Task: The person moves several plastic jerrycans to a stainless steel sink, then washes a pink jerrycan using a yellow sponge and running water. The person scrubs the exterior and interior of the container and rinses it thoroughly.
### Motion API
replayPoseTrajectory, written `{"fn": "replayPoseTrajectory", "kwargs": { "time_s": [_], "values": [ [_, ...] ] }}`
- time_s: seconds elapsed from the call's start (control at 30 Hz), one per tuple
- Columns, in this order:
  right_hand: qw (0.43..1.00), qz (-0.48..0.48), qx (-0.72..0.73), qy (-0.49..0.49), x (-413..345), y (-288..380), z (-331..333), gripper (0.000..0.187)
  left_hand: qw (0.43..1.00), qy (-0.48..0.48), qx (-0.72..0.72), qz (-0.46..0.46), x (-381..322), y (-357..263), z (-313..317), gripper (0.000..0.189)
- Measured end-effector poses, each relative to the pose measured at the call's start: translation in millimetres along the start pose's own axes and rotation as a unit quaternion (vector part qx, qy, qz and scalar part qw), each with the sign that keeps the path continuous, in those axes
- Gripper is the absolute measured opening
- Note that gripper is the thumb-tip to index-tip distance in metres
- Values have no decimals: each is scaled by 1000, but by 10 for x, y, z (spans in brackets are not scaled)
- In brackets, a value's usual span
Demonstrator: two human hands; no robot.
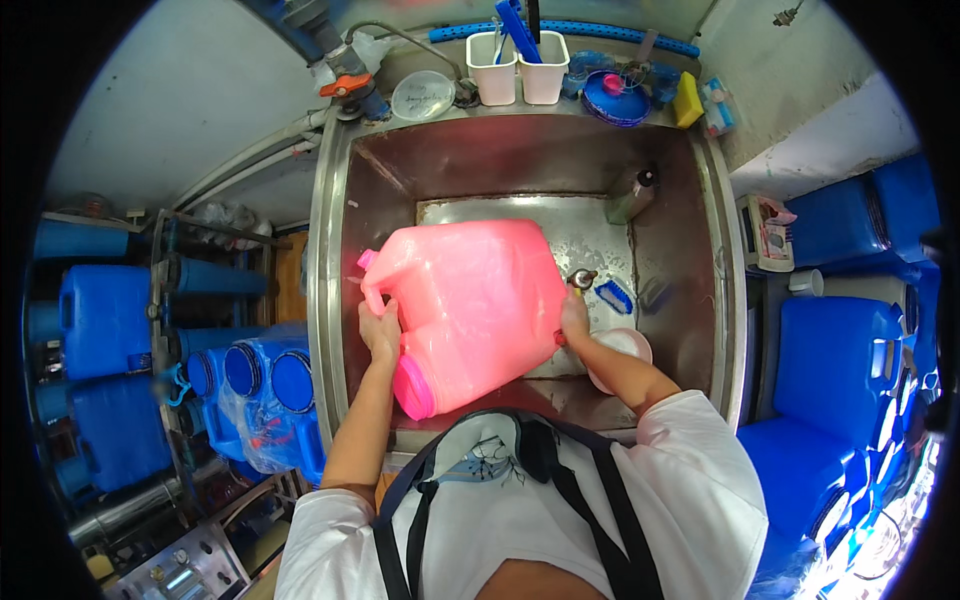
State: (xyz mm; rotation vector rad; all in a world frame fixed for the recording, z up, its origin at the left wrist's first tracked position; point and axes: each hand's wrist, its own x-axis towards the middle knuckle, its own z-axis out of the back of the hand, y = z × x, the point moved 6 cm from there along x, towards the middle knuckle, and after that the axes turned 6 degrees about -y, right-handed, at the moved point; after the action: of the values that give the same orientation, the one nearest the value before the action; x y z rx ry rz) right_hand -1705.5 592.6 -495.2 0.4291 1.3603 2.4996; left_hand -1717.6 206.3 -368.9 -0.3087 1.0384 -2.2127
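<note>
A large pink plastic jug (472, 300) lies tilted on its side over the steel sink (675, 360), its wide magenta screw cap (414, 386) towards me and a small pink cap (367, 259) at the upper left. My left hand (380, 330) is wrapped around its moulded handle. At the jug's base, my right hand (575, 319) grips the edge, its fingers partly hidden, beside a small red fitting (559, 337). Something small and yellow shows at the right fingertips. Below the right forearm sits a white bowl (636, 346), partly covered.
Near the drain (583, 279) lies a blue scrubbing brush (615, 297). A bottle (634, 196) stands in the sink's far right corner. White tubs (492, 79), a blue lid (616, 105) and a yellow sponge (687, 101) line the back ledge. Blue jugs (832, 367) stand at right, others (247, 405) at left.
</note>
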Motion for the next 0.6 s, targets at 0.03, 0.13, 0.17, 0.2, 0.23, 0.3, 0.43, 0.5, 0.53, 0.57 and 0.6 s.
{"fn": "replayPoseTrajectory", "kwargs": {
  "time_s": [0.03,0.13,0.17,0.2,0.23,0.3,0.43,0.5,0.53,0.57,0.6],
  "values": [
    [996,-68,52,28,58,-52,-86,23,1000,4,19,10,7,19,-8,39],
    [983,-52,156,84,-243,624,-304,24,999,-15,34,-4,18,-19,1,39],
    [978,60,164,113,-486,1089,-341,25,999,-7,46,13,23,-7,-2,39],
    [956,180,165,166,-754,1521,-332,26,999,-2,46,22,16,-6,-11,40],
    [921,337,116,159,-978,1881,-254,28,999,-2,36,25,20,-15,-9,41],
    [844,497,103,176,-1219,2178,-150,32,1000,-7,6,23,8,-29,3,44],
    [867,387,126,287,-857,1314,57,46,1000,-2,6,8,13,-44,7,51],
    [960,199,-26,198,-500,508,136,51,999,10,31,31,49,-34,-27,50],
    [975,8,-87,203,-340,50,91,52,999,15,20,41,49,-31,-47,50],
    [985,-32,-67,154,-259,-99,48,52,998,26,35,48,44,-33,-77,50],
    [984,-93,-69,134,-248,-180,-28,52,998,34,31,51,47,-43,-94,49]
  ]
}}
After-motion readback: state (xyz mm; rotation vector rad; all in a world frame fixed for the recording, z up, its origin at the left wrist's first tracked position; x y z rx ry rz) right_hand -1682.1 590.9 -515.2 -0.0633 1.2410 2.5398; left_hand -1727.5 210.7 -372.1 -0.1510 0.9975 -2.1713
